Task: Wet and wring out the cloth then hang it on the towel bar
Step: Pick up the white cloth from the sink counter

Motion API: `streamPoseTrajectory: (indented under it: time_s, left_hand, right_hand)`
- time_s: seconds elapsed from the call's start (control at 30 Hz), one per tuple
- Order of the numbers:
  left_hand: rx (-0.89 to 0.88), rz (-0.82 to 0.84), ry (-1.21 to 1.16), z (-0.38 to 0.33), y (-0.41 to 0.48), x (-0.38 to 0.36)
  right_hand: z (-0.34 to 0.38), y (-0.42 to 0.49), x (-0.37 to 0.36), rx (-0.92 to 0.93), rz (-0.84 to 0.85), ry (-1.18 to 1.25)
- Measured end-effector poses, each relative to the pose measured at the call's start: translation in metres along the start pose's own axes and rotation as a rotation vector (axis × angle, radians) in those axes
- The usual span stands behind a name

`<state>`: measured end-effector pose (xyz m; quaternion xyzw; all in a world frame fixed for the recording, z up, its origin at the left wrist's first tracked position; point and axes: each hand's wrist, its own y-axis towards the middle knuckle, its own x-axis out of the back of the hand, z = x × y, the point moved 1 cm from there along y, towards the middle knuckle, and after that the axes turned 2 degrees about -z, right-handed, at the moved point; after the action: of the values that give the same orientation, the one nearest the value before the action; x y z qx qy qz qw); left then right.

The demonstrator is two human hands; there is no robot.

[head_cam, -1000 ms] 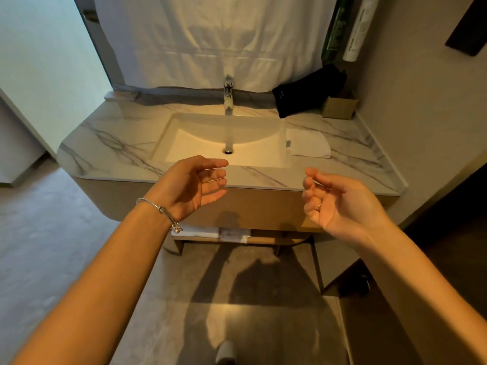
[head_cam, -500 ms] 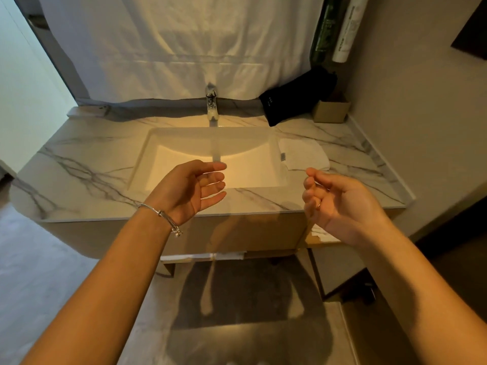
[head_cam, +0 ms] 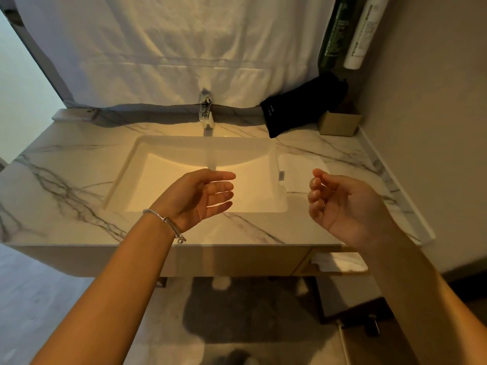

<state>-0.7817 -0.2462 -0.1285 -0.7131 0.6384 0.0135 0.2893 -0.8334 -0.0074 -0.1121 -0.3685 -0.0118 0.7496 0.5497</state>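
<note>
A folded white cloth [head_cam: 300, 167] lies flat on the marble counter [head_cam: 66, 175], just right of the rectangular sink [head_cam: 168, 175]. A chrome faucet [head_cam: 206, 111] stands behind the sink; no water runs. My left hand [head_cam: 200, 198] hovers over the sink's front edge, fingers apart and empty, a silver bracelet on the wrist. My right hand [head_cam: 345, 204] floats over the counter in front of the cloth, fingers loosely curled, holding nothing. No towel bar is in view.
A black pouch [head_cam: 297, 106] and a small cardboard box [head_cam: 340, 122] sit at the back right. Two wall bottles [head_cam: 347, 30] hang above them. A white sheet [head_cam: 171, 43] covers the mirror. Folded towels [head_cam: 340, 262] lie on a shelf under the counter. A wall stands to the right.
The camera has come closer to the vanity, so the sink fills more of the view. Both hands keep the same empty pose and now sit over the counter.
</note>
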Motion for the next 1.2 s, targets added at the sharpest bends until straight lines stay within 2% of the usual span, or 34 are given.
streamPoseTrajectory:
  time_s: [0.13,0.3,0.43,0.63,1.2]
  left_hand:
    - [-0.015,-0.055,-0.023,-0.008,0.020,0.009]
    - [0.007,0.043,0.071,-0.023,0.046,0.019]
    - [-0.012,0.027,0.075,-0.043,0.074,0.033]
    - [0.017,-0.069,-0.028,-0.053,0.112,0.042]
    - [0.034,-0.159,-0.222,-0.063,0.187,0.039]
  right_hand:
    - [0.008,0.027,-0.001,-0.023,0.014,0.004]
    - [0.016,0.061,-0.011,-0.031,0.023,0.031]
    - [0.026,0.088,-0.025,-0.001,0.008,0.062]
    - [0.033,0.114,-0.023,0.010,-0.033,0.068]
    - [0.080,0.192,-0.004,0.000,-0.049,0.139]
